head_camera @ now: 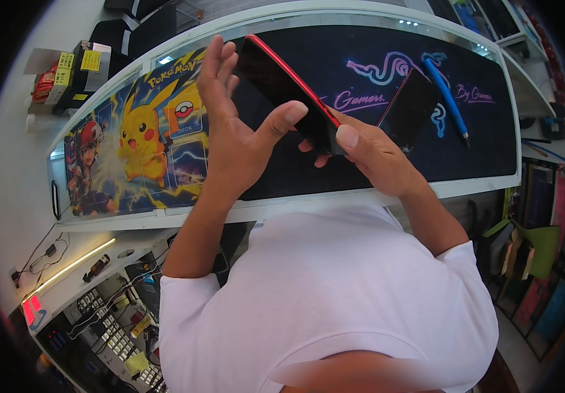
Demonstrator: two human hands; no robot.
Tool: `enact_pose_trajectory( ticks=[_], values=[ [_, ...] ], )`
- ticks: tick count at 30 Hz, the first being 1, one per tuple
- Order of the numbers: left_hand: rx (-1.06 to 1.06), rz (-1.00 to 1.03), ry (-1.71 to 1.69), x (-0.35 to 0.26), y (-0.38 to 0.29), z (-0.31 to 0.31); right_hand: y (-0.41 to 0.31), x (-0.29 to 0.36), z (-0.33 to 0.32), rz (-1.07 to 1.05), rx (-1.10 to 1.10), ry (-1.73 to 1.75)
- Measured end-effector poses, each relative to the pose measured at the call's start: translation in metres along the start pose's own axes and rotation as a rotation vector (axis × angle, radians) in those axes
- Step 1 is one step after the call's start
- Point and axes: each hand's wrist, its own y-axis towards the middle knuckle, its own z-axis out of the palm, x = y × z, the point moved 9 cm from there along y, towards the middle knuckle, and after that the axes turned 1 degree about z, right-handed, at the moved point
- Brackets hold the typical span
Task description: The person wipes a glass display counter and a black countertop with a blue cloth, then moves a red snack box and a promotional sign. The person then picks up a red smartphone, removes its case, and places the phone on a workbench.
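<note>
A smartphone with a red frame and dark screen (287,88) is held up over the black mat (282,177), tilted, its lower end in my right hand (375,152). The right thumb presses on the phone's lower corner, with fingers beneath it. My left hand (238,127) is spread beside the phone's left side, fingers apart, its thumb in front of the screen; whether it touches the phone I cannot tell. To the right, a second dark phone or screen panel with a red edge (407,108) lies on the mat, damaged-looking at its lower end. A blue pen-like screwdriver (447,100) lies beside it.
A Pokémon playmat (140,142) covers the left part of the white-framed glass counter (262,212). Boxes with yellow notes (73,73) stand beyond its left end. At lower left is a shelf with cables and many small items (120,334); hanging goods (540,196) are at right.
</note>
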Motion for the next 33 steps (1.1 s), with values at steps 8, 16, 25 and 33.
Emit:
enact_pose_trajectory(
  ticks=[8, 16, 25, 33],
  values=[
    [-0.032, -0.422, -0.466, 0.033, -0.031, 0.012, 0.010, 0.012, 0.011, -0.195, -0.036, -0.331],
    [-0.061, -0.407, -0.447, 0.037, -0.026, 0.006, 0.002, 0.024, 0.002, -0.066, -0.001, -0.464],
    [0.062, -0.338, -0.335, 0.033, -0.025, 0.014, 0.002, 0.033, 0.008, -0.091, -0.080, -0.704],
    [0.100, -0.361, -0.477, 0.030, -0.038, 0.030, 0.001, 0.032, 0.011, -0.162, -0.139, -0.772]
  ],
)
